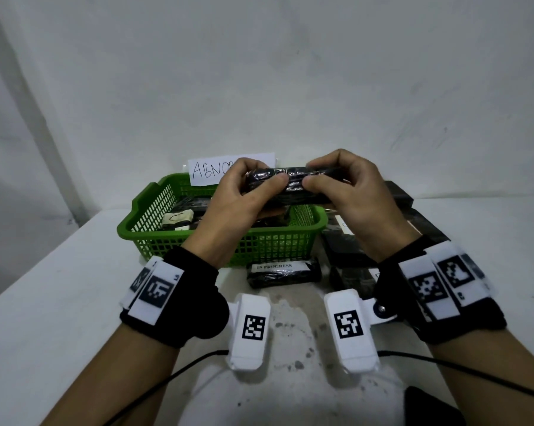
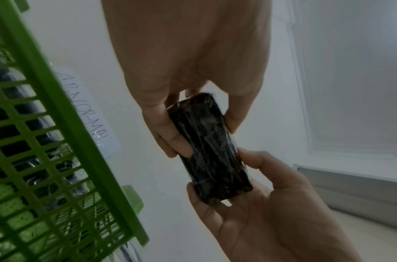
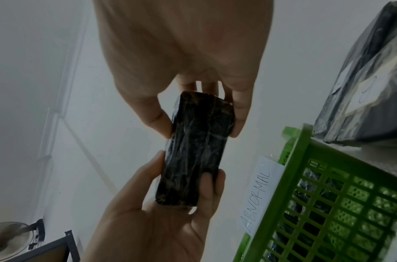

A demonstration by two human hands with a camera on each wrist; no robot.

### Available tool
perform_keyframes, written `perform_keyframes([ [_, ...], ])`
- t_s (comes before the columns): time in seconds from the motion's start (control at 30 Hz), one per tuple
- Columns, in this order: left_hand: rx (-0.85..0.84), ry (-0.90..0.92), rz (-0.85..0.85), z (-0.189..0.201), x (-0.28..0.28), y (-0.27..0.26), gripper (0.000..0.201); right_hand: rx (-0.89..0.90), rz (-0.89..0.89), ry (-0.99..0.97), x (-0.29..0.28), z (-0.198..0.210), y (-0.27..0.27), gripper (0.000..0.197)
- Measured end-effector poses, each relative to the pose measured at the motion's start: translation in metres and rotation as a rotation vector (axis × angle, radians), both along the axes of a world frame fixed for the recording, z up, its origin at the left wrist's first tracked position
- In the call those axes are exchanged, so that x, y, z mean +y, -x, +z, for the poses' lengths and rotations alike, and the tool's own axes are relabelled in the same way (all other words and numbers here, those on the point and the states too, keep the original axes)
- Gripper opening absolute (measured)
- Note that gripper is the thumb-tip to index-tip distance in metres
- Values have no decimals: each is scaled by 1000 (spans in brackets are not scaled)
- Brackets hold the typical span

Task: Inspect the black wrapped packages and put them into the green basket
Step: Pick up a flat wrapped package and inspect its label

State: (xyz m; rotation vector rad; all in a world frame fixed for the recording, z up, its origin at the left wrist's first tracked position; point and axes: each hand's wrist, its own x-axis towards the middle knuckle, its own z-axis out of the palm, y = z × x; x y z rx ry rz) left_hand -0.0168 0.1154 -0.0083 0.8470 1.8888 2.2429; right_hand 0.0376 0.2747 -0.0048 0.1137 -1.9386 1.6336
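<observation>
I hold one black wrapped package [image 1: 293,186] level in the air above the green basket [image 1: 155,195]. My left hand [image 1: 264,176] pinches its left end between thumb and fingers. My right hand [image 1: 316,173] pinches the right end the same way. The left wrist view shows the package [image 2: 211,148] lengthwise, with the left hand [image 2: 197,122] at its far end and the basket [image 2: 58,141] beside it. From the right wrist, the package [image 3: 193,150] sits in the right hand [image 3: 202,122] next to the basket [image 3: 294,177]. Several wrapped packages [image 1: 179,219] lie inside the basket.
A paper sign reading ABNORMAL [image 1: 210,173] stands at the basket's back rim. A black package labelled IN PROGRESS [image 1: 282,273] lies on the white table in front of the basket. More black packages [image 1: 352,250] are piled to the right. A dark object [image 1: 431,407] lies near the table's front right.
</observation>
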Motion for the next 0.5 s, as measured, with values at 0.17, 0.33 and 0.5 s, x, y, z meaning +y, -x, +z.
perform_keyframes([
  [0.17,55,7,23,1,-7,7,19,24,-76,-69,-10,-2,0,14],
  [0.33,201,63,-15,0,-11,5,28,-206,122,219,-6,2,-2,39],
  [0.5,32,-57,-73,4,-5,2,32,-75,189,345,1,6,-2,40],
])
